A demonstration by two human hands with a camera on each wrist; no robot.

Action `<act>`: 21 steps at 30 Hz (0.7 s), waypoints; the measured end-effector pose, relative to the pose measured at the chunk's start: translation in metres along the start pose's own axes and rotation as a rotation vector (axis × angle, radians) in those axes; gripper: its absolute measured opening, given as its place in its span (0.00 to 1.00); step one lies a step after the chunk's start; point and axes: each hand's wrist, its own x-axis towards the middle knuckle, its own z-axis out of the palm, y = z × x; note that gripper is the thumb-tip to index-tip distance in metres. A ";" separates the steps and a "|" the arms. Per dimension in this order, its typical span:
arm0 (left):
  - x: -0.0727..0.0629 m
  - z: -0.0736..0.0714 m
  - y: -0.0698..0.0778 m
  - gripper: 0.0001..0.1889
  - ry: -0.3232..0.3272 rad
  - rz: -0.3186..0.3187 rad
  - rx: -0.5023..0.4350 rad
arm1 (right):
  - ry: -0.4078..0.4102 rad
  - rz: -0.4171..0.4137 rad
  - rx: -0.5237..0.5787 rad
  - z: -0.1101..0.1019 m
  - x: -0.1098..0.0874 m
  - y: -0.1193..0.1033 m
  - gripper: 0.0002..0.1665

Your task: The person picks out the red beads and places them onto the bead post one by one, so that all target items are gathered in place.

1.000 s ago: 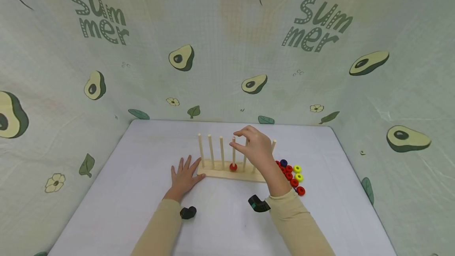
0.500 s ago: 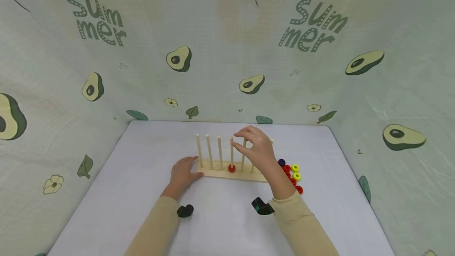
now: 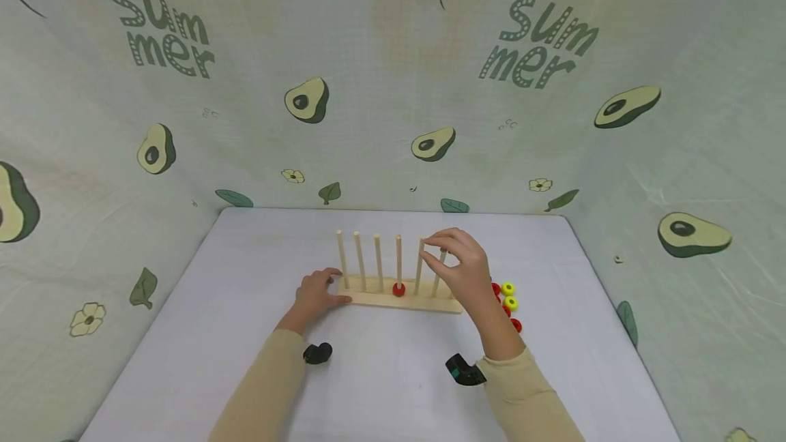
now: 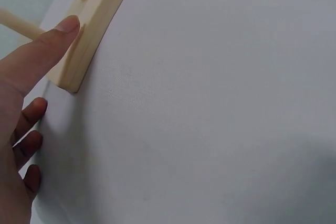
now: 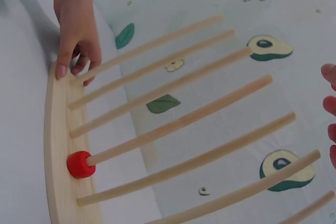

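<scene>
A wooden peg rack (image 3: pixel 368 299) stands on the table, with several upright pegs along its base. One red ring bead (image 3: pixel 398 290) sits at the foot of a middle peg, also plain in the right wrist view. My left hand (image 3: pixel 314 297) grips the rack's left end, the thumb (image 4: pixel 60 32) on the front of the base and the fingers behind. Near the tops of the right-hand pegs is my right hand (image 3: pixel 463 264), thumb and fingers apart with no bead between them. In the right wrist view its fingertips (image 5: pixel 331 104) show at the right edge, apart from the pegs.
Right of the rack lie loose ring beads: yellow beads (image 3: pixel 508 289) and red beads (image 3: pixel 516 325), some hidden behind my right hand. The white table (image 3: pixel 381 374) meets a printed cloth backdrop (image 3: pixel 368 39) at the back and sides.
My left hand, spread flat beside the rack at first, has closed round its left end. My right hand has moved right and slightly down, covering more loose beads. The red bead stays on its peg.
</scene>
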 end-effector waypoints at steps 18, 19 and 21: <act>0.009 0.009 -0.014 0.39 -0.009 0.028 -0.086 | 0.119 0.214 0.001 -0.027 -0.019 0.007 0.12; 0.009 0.009 -0.014 0.39 -0.007 0.030 -0.084 | 0.125 0.226 0.001 -0.029 -0.019 0.004 0.12; 0.008 0.009 -0.014 0.40 -0.007 0.025 -0.078 | 0.137 0.260 -0.004 -0.032 -0.020 -0.004 0.11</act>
